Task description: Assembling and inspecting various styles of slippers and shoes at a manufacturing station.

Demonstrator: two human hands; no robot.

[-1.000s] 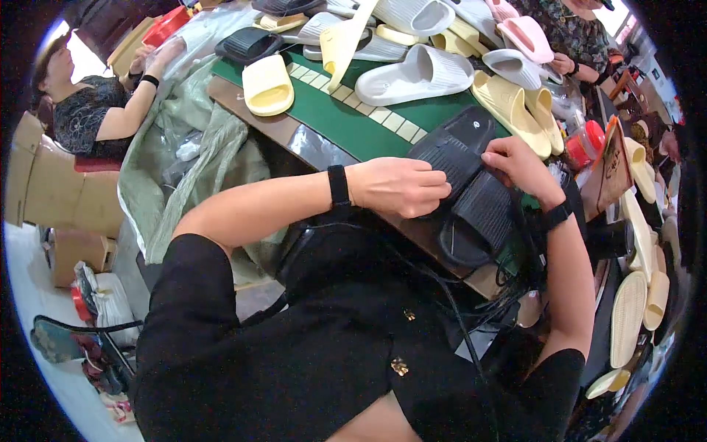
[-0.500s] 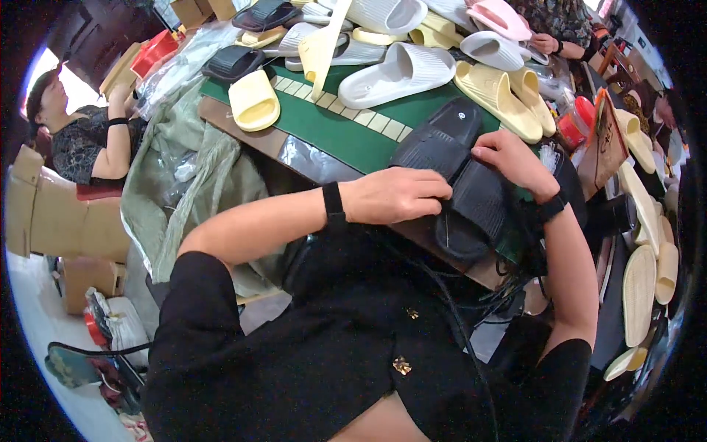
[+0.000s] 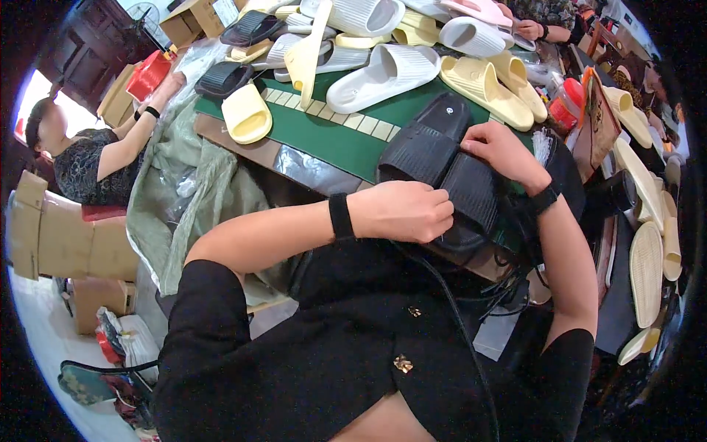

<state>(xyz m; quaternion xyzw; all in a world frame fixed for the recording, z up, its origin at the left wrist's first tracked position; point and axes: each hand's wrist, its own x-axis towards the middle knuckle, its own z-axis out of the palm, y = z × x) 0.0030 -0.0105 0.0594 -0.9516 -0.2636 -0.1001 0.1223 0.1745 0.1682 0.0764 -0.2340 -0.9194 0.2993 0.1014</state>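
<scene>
The left grip (image 3: 403,211) partly hides a black slipper (image 3: 473,193).

Two slides (image 3: 423,152) lie before piled slippers (image 3: 383,77) on the table (image 3: 317,145), a sack (image 3: 171,228) apparently touching its left side.

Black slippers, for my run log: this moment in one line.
black slippers: side by side over green mat | left hand: at near end | right hand: at right side | beyond: grey slipper

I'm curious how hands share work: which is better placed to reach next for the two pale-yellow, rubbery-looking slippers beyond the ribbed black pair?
Probably the right hand: it is closer to the two pale-yellow slippers. The left hand is farther off, with the ribbed black slippers between it and them.
</scene>
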